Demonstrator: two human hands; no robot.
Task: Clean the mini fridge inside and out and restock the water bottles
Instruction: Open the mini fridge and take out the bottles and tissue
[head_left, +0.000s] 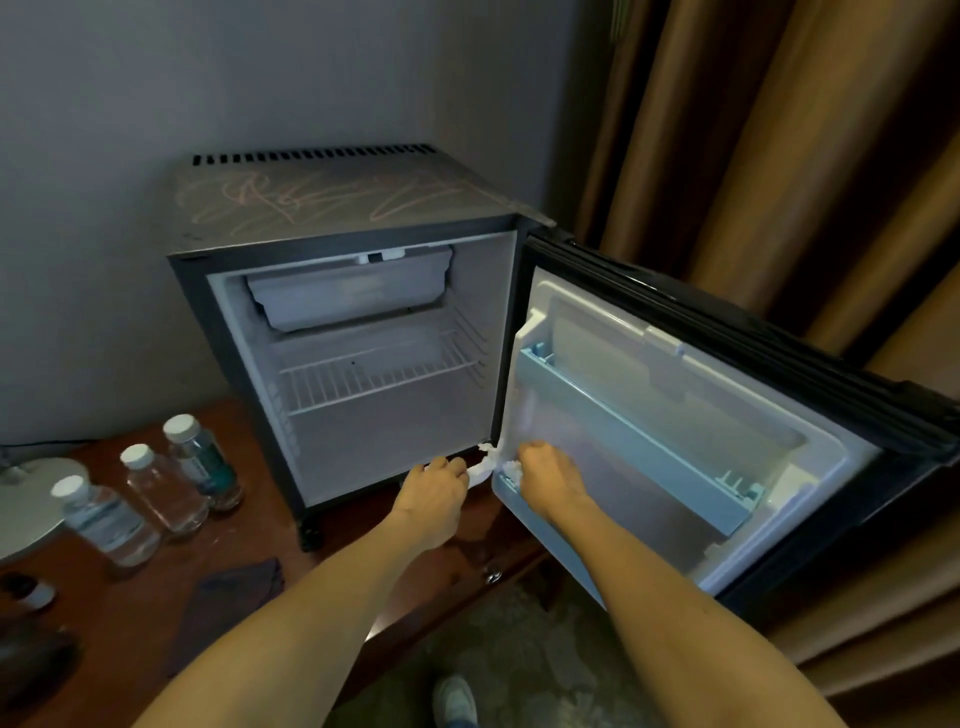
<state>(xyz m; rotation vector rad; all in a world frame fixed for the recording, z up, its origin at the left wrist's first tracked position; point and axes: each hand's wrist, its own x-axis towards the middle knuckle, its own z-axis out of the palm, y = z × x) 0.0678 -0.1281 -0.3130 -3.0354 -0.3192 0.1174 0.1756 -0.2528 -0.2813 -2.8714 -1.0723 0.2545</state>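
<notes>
The fridge (332, 218) faces forward, door (649, 395) open rightward. Left hand (434, 493) and right hand (550, 480) grip a tissue (485, 465) stretched sideways between them.

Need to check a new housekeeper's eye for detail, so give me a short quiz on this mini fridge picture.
1. True or false: the water bottles already stand on the wire shelf inside the mini fridge.
2. How many capped bottles stand on the desk? A two, B three, C five.
3. What do the left hand and right hand hold, and where?
Key: 1 false, they stand on the desk left of the fridge, and the shelf is bare. 2 B. 3 A white wad, probably tissue, at the lower hinge corner where the open door meets the cabinet.
</notes>
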